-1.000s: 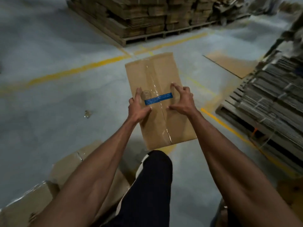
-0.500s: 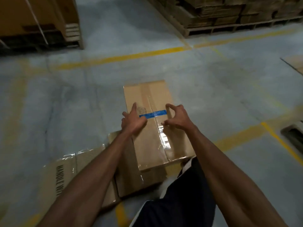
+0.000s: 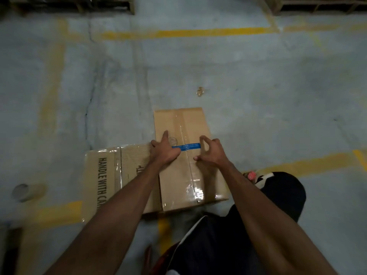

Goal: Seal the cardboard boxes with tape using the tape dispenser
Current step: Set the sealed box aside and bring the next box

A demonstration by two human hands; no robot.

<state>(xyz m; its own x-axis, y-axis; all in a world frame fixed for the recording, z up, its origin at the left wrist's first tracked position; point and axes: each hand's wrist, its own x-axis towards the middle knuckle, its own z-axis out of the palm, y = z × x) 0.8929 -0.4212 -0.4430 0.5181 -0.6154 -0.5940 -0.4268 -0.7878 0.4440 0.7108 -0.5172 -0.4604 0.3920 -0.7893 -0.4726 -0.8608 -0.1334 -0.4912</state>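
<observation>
Your left hand [image 3: 165,151] and right hand [image 3: 212,153] rest spread on the taped box [image 3: 188,163], gripping nothing; its seam looks sealed, beside 1 wrapped box [image 3: 117,175]. No tape dispenser shows

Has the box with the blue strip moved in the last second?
Yes. The box was held apart from the printed box lying on the floor; it has come over to that box and now sits right against its side.

Dim, bluish light; glare on box tape [image 3: 196,192]; soft blur; wide-angle bending at edges.
</observation>
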